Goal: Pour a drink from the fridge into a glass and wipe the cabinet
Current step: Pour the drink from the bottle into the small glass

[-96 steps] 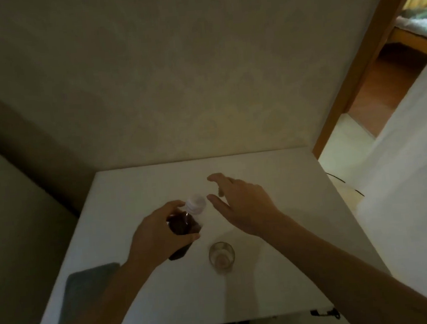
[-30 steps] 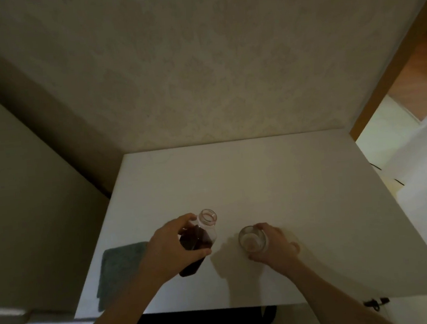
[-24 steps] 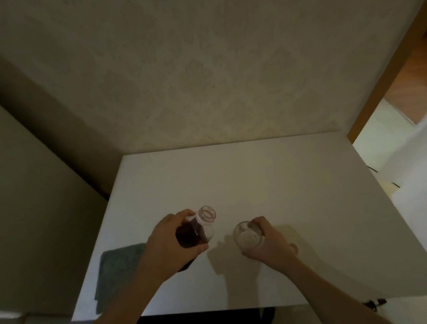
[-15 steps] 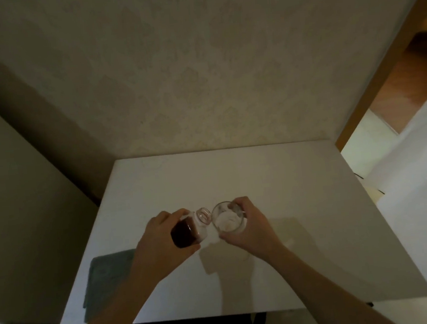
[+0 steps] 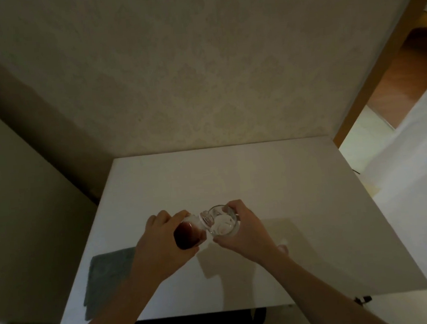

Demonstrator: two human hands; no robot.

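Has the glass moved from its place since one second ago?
Yes. The glass is lifted by the right hand and brought left toward the bottle, nearer the green cloth, which lies on the cabinet top.

**Dim room, light from the right**

The room is dim and yellowish; the wallpapered wall [image 5: 199, 72] fades to murky brown toward the left corner; the brightest patch is the doorway [image 5: 406, 72] at the far right, where warmer light falls on the floor; the white cabinet top [image 5: 260, 173] catches a soft, even sheen without glare; faint grey shadows of the arms lie on it, near the front edge; straight lines bow outward at the edges from the wide lens; fine detail is soft and grainy throughout.
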